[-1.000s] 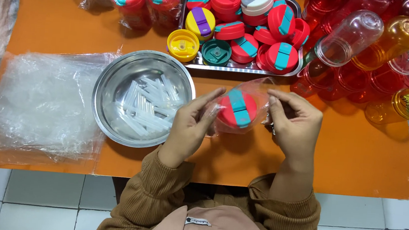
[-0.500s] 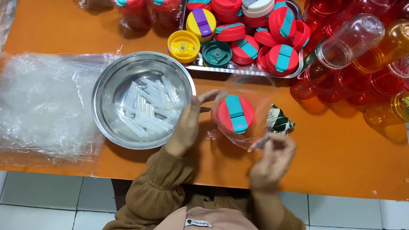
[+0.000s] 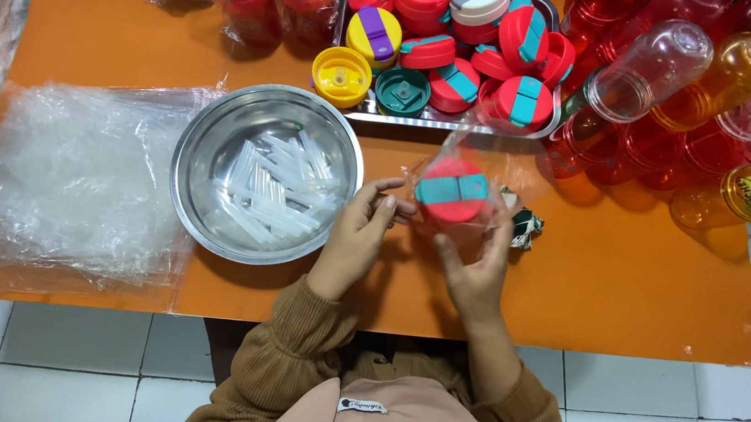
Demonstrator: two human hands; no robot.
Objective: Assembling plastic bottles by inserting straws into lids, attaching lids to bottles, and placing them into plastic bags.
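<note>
- Left hand (image 3: 356, 237): fingers pinch the edge of a clear plastic bag (image 3: 480, 171) at table centre
- Right hand (image 3: 477, 271): cupped beneath the bag, fingers gripping its lower side
- Red lid with teal strap (image 3: 452, 193): inside the bag, between both hands, above the orange table (image 3: 643, 292)
- Steel bowl (image 3: 198, 143) of clear straws (image 3: 272, 194): just left of the left hand
- Tray of lids (image 3: 457, 125): behind the bag

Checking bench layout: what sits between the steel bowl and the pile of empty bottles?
In the head view, between the steel bowl and the bottles, both hands hold a red-and-teal lid in a clear bag.
</note>
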